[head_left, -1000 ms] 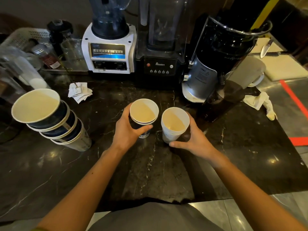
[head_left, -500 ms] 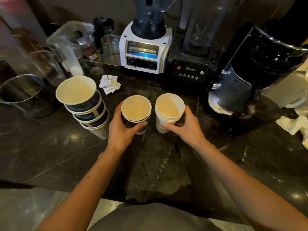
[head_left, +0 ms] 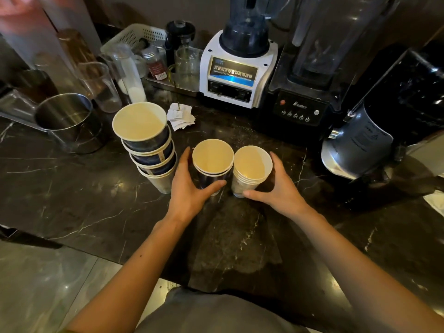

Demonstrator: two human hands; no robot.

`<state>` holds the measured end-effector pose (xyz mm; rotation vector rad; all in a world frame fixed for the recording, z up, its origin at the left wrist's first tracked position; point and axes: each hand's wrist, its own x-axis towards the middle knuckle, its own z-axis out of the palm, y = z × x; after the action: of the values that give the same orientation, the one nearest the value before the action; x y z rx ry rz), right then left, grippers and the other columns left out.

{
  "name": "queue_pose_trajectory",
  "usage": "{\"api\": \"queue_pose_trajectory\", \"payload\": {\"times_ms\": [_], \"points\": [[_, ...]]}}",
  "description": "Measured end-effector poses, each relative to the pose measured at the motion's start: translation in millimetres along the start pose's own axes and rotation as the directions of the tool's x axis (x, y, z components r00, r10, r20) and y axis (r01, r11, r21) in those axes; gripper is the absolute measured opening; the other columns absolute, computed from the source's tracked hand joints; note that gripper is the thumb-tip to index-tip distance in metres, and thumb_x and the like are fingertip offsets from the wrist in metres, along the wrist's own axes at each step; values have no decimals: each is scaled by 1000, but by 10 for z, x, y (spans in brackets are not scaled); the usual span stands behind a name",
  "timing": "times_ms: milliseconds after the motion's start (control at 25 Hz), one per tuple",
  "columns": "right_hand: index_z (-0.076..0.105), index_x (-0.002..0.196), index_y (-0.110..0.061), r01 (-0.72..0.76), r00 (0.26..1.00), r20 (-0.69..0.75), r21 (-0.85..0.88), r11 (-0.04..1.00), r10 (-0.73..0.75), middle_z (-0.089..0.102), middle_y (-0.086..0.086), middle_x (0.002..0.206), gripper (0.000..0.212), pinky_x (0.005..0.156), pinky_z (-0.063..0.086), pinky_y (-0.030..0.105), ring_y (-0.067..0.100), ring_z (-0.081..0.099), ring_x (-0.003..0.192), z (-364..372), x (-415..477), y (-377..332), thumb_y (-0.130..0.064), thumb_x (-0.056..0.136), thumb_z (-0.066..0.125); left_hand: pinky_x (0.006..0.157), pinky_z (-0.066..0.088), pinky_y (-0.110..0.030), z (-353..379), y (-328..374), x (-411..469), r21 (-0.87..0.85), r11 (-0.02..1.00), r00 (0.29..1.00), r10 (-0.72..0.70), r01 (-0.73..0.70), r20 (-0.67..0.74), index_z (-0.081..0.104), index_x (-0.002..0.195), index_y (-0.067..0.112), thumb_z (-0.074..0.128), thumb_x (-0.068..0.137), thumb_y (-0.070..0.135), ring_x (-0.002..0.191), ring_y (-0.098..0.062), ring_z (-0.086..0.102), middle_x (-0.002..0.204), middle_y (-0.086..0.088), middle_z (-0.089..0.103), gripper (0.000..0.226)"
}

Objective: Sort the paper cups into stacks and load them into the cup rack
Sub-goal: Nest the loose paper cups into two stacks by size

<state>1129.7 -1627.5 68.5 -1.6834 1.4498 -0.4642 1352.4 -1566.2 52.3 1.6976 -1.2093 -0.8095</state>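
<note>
The left hand (head_left: 189, 191) wraps the dark cups (head_left: 211, 169) and the right hand (head_left: 276, 188) the white cups (head_left: 249, 174), upright on the worktop (head_left: 84, 200), sorted by colour; beside them leans a taller stack (head_left: 149, 150).

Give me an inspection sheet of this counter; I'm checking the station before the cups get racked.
Surface: dark marble counter, bare in front of the cups.
Job's things: tall stack of large cups, leaning; dark cup stack and white cup stack upright side by side. No cup rack seen.
Clutter: paper slips, steel pot, clear measuring cups, white basket, small bottles on a tray.
Hands: left hand around the dark stack; right hand around the white stack.
Cables: nothing seen.
Surroundings: white blender, black blender, dark machine on the right.
</note>
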Motion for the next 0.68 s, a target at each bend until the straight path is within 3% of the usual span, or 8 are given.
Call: {"api": "queue_pose_trajectory", "payload": {"times_ms": [80, 160, 280, 360, 440, 480, 560, 680], "points": [[9, 154, -29, 68, 996, -44, -54, 996, -71, 21, -7, 160, 115, 115, 21, 33, 13, 21, 145, -95, -61, -152, -46, 68, 84, 111, 41, -30, -76, 37, -174, -74, 997, 1000, 27, -28, -10, 24, 153, 25, 82, 73, 42, 139, -10, 42, 155, 4, 38, 100], [17, 152, -30, 182, 979, -77, -89, 979, -189, 24, -9, 158, 98, 108, 23, 27, 8, 24, 141, -95, -72, -406, -45, 76, 78, 101, 48, -23, -225, 46, -352, -89, 991, 988, 91, -102, -121, 40, 144, 19, 77, 79, 36, 125, -7, 55, 139, 3, 54, 77], [32, 147, -31, 375, 919, -80, -118, 919, -385, 32, -9, 152, 72, 102, 24, 13, -4, 29, 131, 32, -11, -796, -38, 87, 70, 89, 56, -35, -464, 53, -458, -48, 972, 915, 197, -228, -353, 55, 121, 15, 75, 83, 23, 102, -12, 64, 111, 1, 63, 43], [42, 143, -31, 508, 857, -30, -124, 852, -515, 37, -6, 149, 57, 103, 23, 7, -3, 31, 133, 232, 73, -1088, -36, 91, 65, 88, 55, -39, -655, 23, -410, -28, 975, 858, 181, -221, -480, 52, 119, 16, 77, 82, 22, 102, -13, 61, 111, 0, 59, 44], [48, 139, -32, 603, 796, 28, -123, 788, -605, 37, -4, 150, 48, 104, 20, 3, -1, 30, 135, 442, 165, -1388, -34, 93, 63, 101, 49, -33, -837, -38, -277, -39, 984, 866, 135, -175, -482, 44, 129, 16, 81, 79, 29, 118, -10, 55, 128, 0, 53, 64], [51, 137, -32, 630, 775, 56, -134, 765, -629, 36, -2, 151, 45, 106, 21, 5, 2, 30, 137, 463, 220, -1460, -33, 94, 63, 108, 44, -29, -831, -46, -170, -57, 984, 899, 131, -169, -418, 39, 137, 15, 82, 77, 33, 128, -9, 49, 138, 0, 47, 77], [57, 132, -32, 662, 750, 147, -150, 735, -645, 35, 3, 152, 39, 112, 27, 21, 14, 31, 141, 631, 304, -1684, -32, 93, 64, 114, 34, -23, -959, -110, -16, -112, 979, 944, 128, -169, -306, 26, 150, 15, 83, 75, 36, 140, -5, 37, 152, 0, 37, 97], [70, 109, -24, 638, 770, 187, -174, 751, -610, 46, 8, 144, 17, 109, 37, 43, 25, 39, 136, 729, 362, -1803, -27, 93, 65, 106, 37, -12, -986, -88, 131, -197, 965, 972, 132, -171, -195, 23, 153, 16, 80, 78, 30, 134, 7, 41, 150, 6, 41, 94]]}}
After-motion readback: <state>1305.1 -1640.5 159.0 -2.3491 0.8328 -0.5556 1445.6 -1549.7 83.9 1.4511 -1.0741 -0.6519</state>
